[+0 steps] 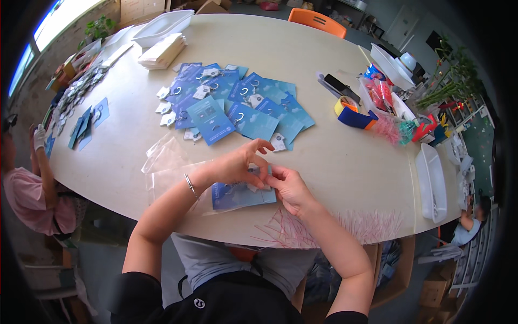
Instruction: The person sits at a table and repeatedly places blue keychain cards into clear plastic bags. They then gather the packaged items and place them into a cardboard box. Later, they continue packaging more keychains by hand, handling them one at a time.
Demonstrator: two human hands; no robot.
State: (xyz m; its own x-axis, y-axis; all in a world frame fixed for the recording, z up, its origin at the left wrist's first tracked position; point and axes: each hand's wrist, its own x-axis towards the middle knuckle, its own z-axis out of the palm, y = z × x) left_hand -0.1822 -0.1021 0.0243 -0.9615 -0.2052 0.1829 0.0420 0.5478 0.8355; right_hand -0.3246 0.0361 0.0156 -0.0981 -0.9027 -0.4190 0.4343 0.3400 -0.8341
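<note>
Near the surface (345, 173) edge closest to you, your right hand (292, 190) pinches the blue card (235, 198), seemingly to steady it; whether your left hand's (240, 163) curled grip holds something, I cannot tell.

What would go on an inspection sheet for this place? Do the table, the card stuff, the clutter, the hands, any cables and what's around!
Surface: pale table, curved edges in this view.
Job's things: blue card under the hands; clear plastic bags to its left; heap of blue cards with keyrings beyond.
Clutter: pink strands at the near edge; tape dispenser and white tray at right.
Hands: left hand and right hand close together at the blue card; exact grip unclear.
Cables: nothing seen.
Surroundings: orange chair beyond; person in pink at left.
</note>
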